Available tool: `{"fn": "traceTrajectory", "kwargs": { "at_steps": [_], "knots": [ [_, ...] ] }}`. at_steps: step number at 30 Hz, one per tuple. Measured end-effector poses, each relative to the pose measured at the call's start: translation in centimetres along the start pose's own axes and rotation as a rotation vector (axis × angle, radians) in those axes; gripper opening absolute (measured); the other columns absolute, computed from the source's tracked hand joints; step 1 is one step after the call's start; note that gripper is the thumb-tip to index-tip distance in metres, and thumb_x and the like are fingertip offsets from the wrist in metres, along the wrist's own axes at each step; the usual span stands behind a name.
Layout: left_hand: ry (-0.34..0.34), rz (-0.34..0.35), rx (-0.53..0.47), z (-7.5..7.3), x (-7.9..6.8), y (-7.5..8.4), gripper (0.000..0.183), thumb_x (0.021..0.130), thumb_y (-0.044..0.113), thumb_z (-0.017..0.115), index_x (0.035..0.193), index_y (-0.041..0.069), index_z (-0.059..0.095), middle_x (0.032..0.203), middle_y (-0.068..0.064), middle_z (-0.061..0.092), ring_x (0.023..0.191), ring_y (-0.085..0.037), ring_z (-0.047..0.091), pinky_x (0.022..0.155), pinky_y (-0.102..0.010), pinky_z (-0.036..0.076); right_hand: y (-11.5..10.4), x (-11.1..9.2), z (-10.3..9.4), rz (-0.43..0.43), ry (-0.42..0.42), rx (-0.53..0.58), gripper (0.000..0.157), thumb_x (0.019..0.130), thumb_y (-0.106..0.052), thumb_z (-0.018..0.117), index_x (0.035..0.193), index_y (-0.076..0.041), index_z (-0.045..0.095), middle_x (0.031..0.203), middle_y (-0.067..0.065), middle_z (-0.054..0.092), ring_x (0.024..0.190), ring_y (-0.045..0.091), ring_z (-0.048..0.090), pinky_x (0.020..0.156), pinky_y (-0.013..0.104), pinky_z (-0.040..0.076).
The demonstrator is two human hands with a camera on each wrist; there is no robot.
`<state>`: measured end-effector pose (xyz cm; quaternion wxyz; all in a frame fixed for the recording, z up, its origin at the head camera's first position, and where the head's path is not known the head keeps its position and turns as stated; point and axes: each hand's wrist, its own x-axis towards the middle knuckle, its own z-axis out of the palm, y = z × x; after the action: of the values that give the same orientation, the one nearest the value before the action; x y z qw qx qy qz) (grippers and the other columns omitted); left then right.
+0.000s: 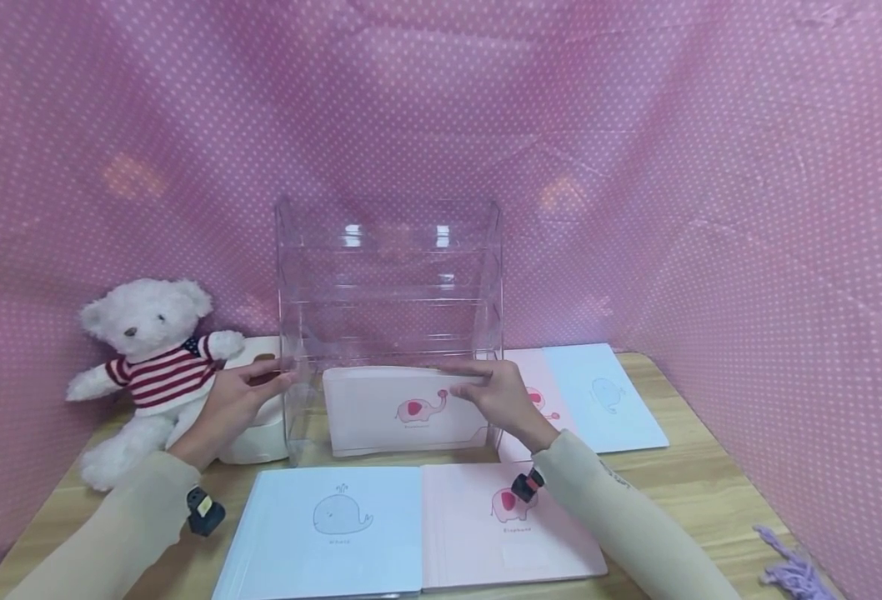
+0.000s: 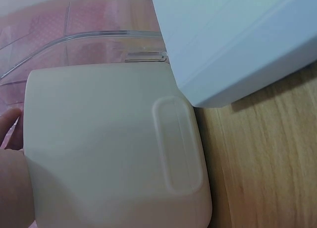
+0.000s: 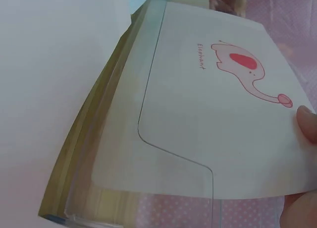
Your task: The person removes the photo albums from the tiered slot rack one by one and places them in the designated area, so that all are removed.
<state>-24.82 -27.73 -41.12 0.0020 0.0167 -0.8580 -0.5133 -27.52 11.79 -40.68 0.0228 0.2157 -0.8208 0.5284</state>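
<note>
My right hand [image 1: 497,396] pinches the top right of a pale pink elephant booklet [image 1: 369,412], thumb on its front. That booklet stands in the bottom tier of a clear plastic rack [image 1: 388,312], and the rack's notched front lip overlaps it in the right wrist view. At the rack's left side is my left hand [image 1: 242,396], thumb and index finger apart and fingertips right at the side panel. It passes over a cream rounded container [image 2: 99,139], which hides part of it in the left wrist view.
In front of the rack lie a blue whale book [image 1: 276,525] and a pink elephant book [image 1: 456,542], side by side. Another pink and blue pair [image 1: 591,425] lies behind on the right. A white teddy bear [image 1: 167,375] sits left; purple yarn [image 1: 794,571] lies at the right edge.
</note>
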Motion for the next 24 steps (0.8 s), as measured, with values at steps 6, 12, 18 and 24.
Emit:
{"fn": "traceTrajectory", "kwargs": {
  "at_steps": [6,12,18,24],
  "knots": [
    [0.005,0.010,0.028,0.0,0.0,0.1,0.070,0.094,0.055,0.067,0.146,0.011,0.055,0.151,-0.014,0.055,0.145,-0.033,0.045,0.114,-0.047,0.044,0.0,0.2,0.3,0.010,0.022,0.044,0.037,0.085,-0.003,0.076,0.117,-0.021,0.077,0.119,0.003,0.077,0.102,0.019,0.076,0.079,0.026,0.062],
    [0.005,0.006,0.016,0.0,0.0,0.3,0.074,0.092,0.058,0.067,0.146,0.010,0.055,0.152,-0.015,0.053,0.148,-0.035,0.041,0.116,-0.051,0.041,0.1,0.3,0.6,-0.016,0.076,0.061,0.035,0.085,-0.002,0.075,0.116,-0.018,0.077,0.117,0.004,0.077,0.098,0.019,0.077,0.077,0.026,0.062],
    [0.004,0.001,0.006,0.0,0.0,0.4,0.072,0.093,0.054,0.068,0.146,0.008,0.055,0.154,-0.016,0.051,0.150,-0.036,0.036,0.118,-0.053,0.039,-0.3,0.4,0.7,-0.024,0.123,0.075,0.033,0.085,-0.001,0.075,0.114,-0.015,0.078,0.114,0.008,0.078,0.092,0.022,0.078,0.070,0.025,0.062],
    [-0.002,-0.005,-0.005,-0.1,0.0,0.3,0.069,0.094,0.050,0.069,0.146,0.008,0.054,0.154,-0.018,0.049,0.150,-0.039,0.035,0.118,-0.056,0.038,-1.0,0.6,0.3,-0.032,0.169,0.055,0.029,0.084,0.000,0.077,0.110,-0.013,0.079,0.109,0.010,0.079,0.082,0.020,0.078,0.056,0.019,0.054]
  ]
}}
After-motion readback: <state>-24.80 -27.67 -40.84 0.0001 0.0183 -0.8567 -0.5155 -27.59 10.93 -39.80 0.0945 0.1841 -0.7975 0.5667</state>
